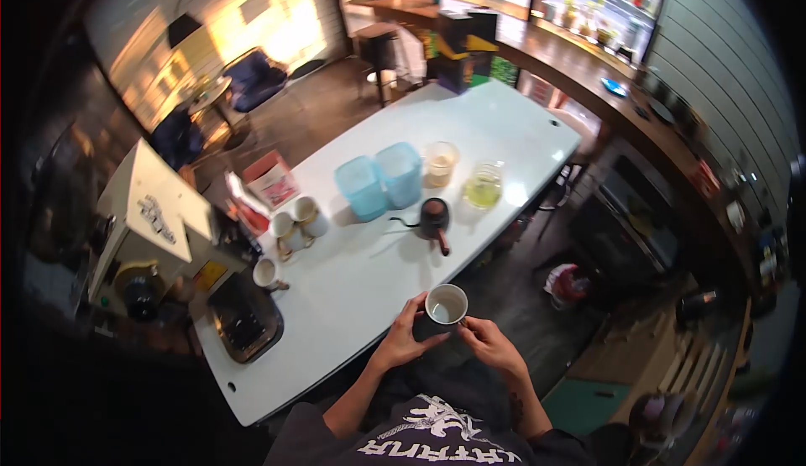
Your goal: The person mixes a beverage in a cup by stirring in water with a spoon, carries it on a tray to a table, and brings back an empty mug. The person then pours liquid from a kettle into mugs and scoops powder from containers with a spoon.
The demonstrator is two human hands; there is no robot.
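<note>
- Head view, bottom centre: the left hand (403,336) is half curled around the side of a pale cup (447,305); the right hand (489,342) is nearly closed at what seems its handle. The 2-handed hold probably keeps it steady, with its mouth upward.
- Centre: a black kettle (434,221) stands on the white table (353,298), its brown handle toward the lower edge of the frame, maybe for easy reach.
- Above centre: 2 blue containers (359,187) stand side by side, perhaps to save space; to their right is a clear vessel (483,191) with yellow-green contents.
- Top centre: dark boxes (453,50) stand at the far table end, seemingly out of the way.
</note>
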